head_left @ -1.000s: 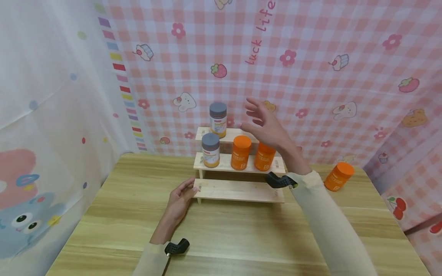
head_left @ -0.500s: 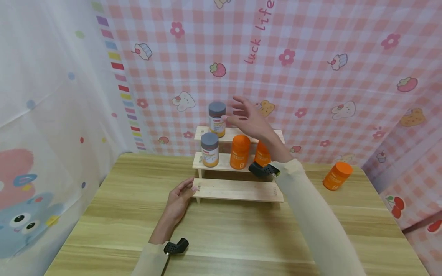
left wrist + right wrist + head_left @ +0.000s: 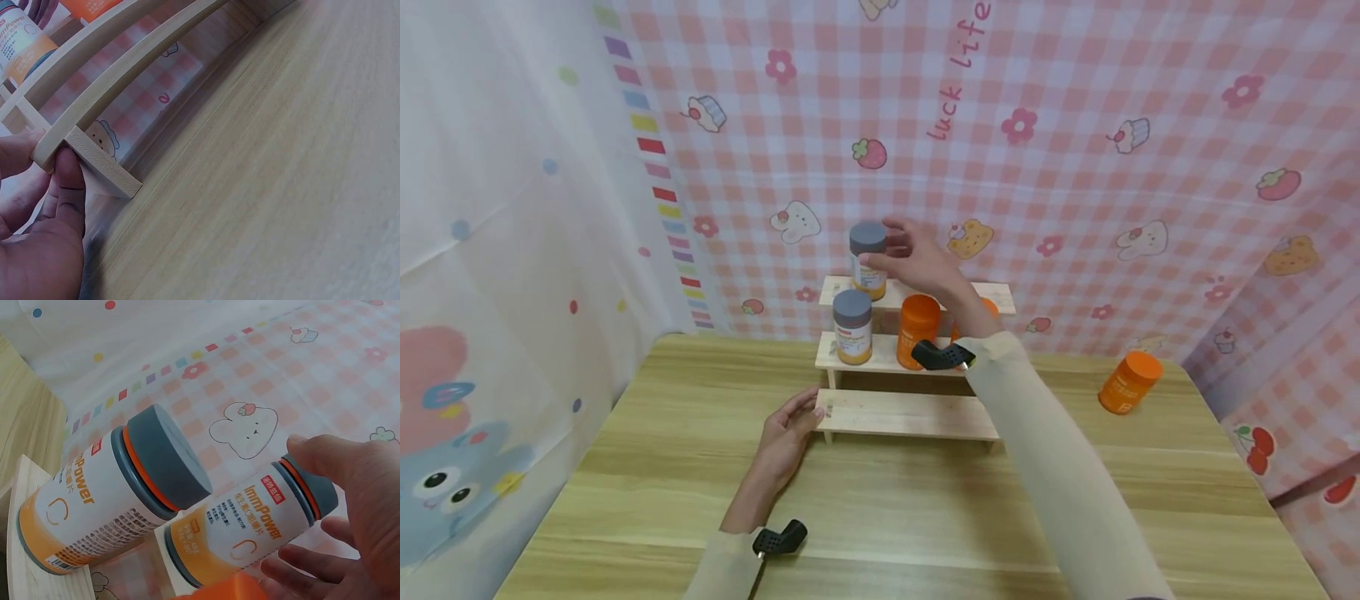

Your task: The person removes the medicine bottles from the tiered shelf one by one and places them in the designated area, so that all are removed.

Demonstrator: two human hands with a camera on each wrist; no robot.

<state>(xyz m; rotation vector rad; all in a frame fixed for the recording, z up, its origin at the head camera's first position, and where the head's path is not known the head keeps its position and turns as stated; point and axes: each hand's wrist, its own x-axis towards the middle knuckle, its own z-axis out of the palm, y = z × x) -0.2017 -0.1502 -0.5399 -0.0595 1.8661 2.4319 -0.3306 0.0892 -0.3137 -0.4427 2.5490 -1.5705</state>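
My left hand (image 3: 786, 442) pinches the left end of the lowest step of a three-tier wooden display stand (image 3: 910, 414), thumb above and fingers under the board in the left wrist view. My right hand (image 3: 917, 260) is at the grey-capped supplement bottle (image 3: 868, 275) on the top step. Its thumb overlaps the cap (image 3: 315, 487) in the right wrist view, with the other fingers loosely spread along the opposite side. A matching grey-capped bottle (image 3: 853, 329) stands on the middle step, left of an orange bottle (image 3: 917, 325); a second orange bottle is mostly behind my right wrist.
Another orange bottle (image 3: 1130, 383) stands apart on the wooden table (image 3: 887, 517), right of the stand. A pink checked cloth (image 3: 1037, 192) hangs close behind the stand, and a white printed curtain (image 3: 512, 250) borders the left side.
My right hand has moved left over the top step, from beside the grey-capped bottle to around its upper part. The bottles keep their places, and my left hand keeps its pinch.
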